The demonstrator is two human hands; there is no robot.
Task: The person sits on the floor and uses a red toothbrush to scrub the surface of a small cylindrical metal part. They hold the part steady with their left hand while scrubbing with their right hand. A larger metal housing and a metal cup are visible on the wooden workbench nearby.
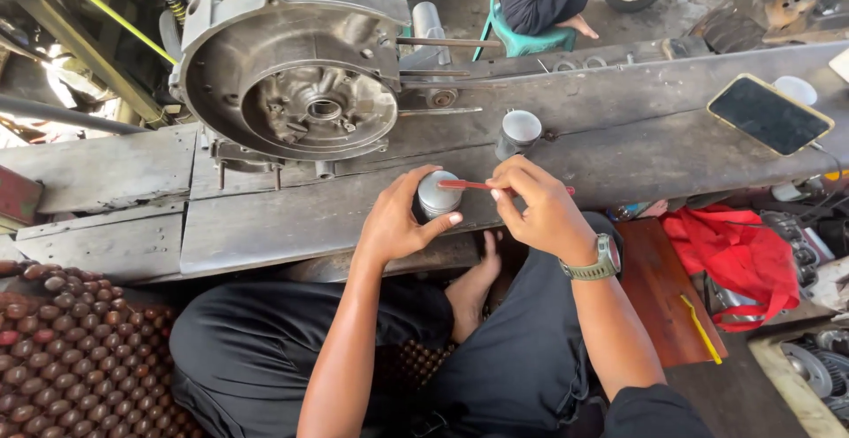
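On the grey wooden workbench (292, 217), the left hand (393, 221) curls around a metal piston (437, 195), gripping its side; the right hand (539, 208), fingers pinched shut, holds a thin red tool (469, 185) across the piston's crown; an engine crankcase (296, 71) sits just behind, a phone (769, 114) well apart
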